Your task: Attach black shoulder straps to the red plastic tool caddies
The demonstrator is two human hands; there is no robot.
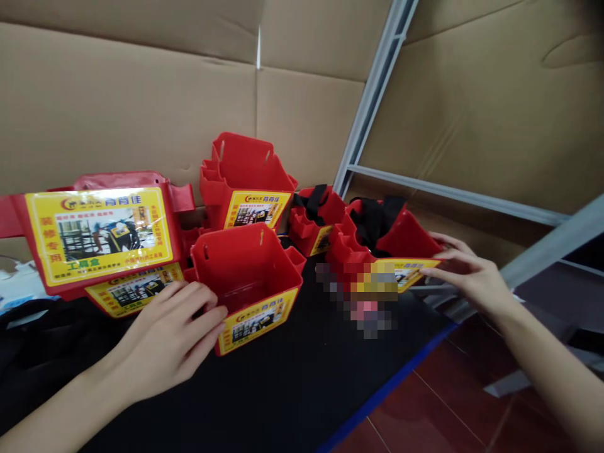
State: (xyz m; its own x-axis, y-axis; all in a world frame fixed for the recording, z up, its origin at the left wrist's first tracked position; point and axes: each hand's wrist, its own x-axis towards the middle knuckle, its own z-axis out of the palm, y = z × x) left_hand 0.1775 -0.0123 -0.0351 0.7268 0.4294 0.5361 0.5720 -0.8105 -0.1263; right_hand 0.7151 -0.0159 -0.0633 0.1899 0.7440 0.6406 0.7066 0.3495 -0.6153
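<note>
Front box [250,280] near middle of black worktop [292,384]; left hand [177,336] curls fingers against its left side, grip unclear. Right hand [469,267] grips strapped box [406,236] near right corner. Other boxes [252,165] behind.

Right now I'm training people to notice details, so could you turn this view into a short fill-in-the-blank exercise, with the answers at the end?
1. The left hand is at the front box, whose label has a ____ border.
2. The right hand is on the rim of the strapped box, whose straps are ____.
3. The dark covering has an edge coloured ____.
4. The brown panels behind the boxes are made of ____.

Missing words: yellow; black; blue; cardboard.
</note>
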